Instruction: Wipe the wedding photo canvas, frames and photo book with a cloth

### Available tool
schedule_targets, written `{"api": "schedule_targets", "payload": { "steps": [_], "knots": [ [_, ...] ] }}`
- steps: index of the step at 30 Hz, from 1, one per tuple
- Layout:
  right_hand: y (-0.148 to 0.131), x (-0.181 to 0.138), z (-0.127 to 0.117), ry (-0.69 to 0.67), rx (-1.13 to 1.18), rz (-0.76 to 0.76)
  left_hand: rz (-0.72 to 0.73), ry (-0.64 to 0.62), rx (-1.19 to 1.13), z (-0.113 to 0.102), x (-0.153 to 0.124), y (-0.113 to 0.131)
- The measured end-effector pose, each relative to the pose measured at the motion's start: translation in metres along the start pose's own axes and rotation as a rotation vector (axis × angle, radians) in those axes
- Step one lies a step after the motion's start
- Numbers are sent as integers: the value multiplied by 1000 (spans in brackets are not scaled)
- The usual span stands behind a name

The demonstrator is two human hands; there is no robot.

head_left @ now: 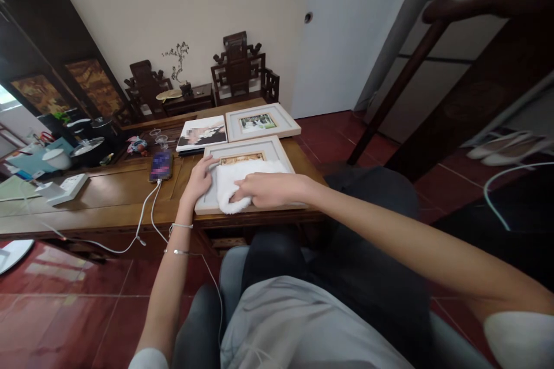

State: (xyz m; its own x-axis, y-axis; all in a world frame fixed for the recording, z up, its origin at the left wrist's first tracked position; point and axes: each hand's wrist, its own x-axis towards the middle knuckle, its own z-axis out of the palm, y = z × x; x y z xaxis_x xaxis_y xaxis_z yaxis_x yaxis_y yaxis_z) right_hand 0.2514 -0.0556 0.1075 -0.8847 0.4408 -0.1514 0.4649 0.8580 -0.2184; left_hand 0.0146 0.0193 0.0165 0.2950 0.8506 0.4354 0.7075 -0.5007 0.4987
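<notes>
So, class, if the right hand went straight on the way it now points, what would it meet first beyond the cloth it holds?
Beyond the white cloth, the right hand would probably meet the left hand, which lies at the left edge of the near picture frame; depth is hard to judge.

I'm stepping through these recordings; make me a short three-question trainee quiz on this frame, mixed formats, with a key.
1. Which hand holds the white cloth: A) left, B) right, C) neither?
2. True or false: the phone has a cable plugged into it.
3. Fill in: the left hand is at the left edge of the near ____.

Key: 1. B, the right hand. 2. True. 3. frame.
</notes>
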Motion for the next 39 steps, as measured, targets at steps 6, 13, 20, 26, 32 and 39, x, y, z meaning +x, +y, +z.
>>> {"api": "schedule_targets", "payload": {
  "steps": [6,13,20,26,32,39],
  "knots": [
    [-34,29,10,84,-48,127,42,44,-123,2,-3,2],
    [-20,-12,21,114,-52,179,79,13,-32,3,-1,-6],
    [0,-66,14,79,-94,296,20,-13,11,7,0,-6],
    [-17,-8,20,140,-95,125,1,-28,65,7,1,-2],
    [-21,-18,30,210,-140,172,12,-75,133,6,5,-7],
    [-5,-92,43,252,-378,515,16,-172,158,6,9,-7]
  ]
}}
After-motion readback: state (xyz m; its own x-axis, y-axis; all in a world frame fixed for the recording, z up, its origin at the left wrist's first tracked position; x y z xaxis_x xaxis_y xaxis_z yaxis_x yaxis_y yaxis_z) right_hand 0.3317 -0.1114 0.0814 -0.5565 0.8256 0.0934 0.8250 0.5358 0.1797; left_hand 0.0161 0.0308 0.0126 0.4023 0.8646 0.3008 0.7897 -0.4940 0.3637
